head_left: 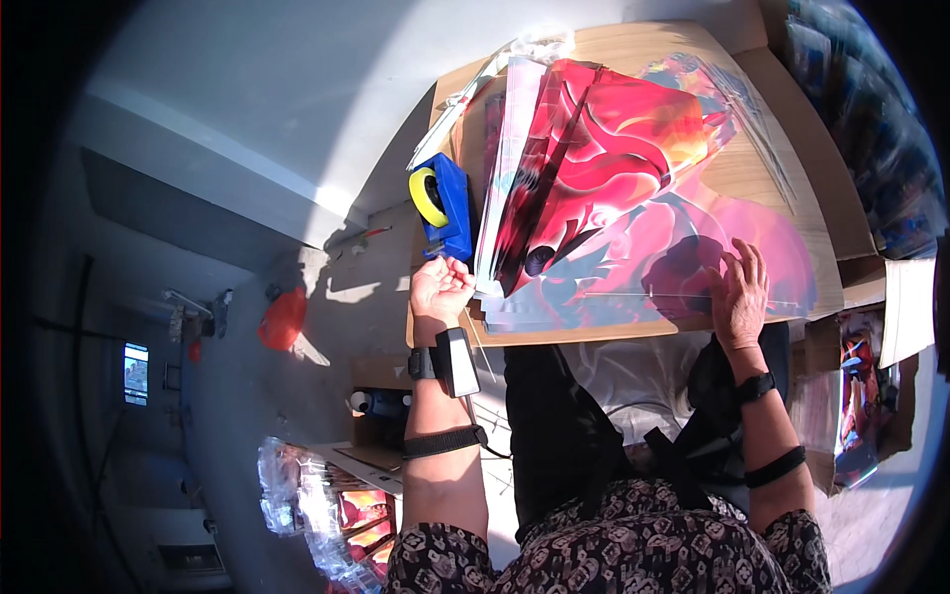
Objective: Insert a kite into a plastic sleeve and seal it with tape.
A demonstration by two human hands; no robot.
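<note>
One left hand point(442, 287) curled beside the tape dispenser point(455, 206), hold indeterminable; right hand point(742, 297) loosely spread, empty, contact with printed sheets point(633, 238) unclear.

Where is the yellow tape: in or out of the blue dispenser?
In: the tape roll sits in the blue dispenser, its yellow side showing.

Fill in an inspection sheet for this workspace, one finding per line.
Surface: wooden table, sunlit, largely covered.
Work things: red and pink printed sheets, overlapping; blue tape dispenser with a yellow roll, at the left edge.
Clutter: thin sticks at the right; crumpled plastic at the far edge.
Grip: left hand curled by the dispenser, contact unclear; right hand open, fingers spread, by the sheets' near right part.
Cables: short dark cable beside the left forearm.
Surroundings: red bag left; cardboard box right.
</note>
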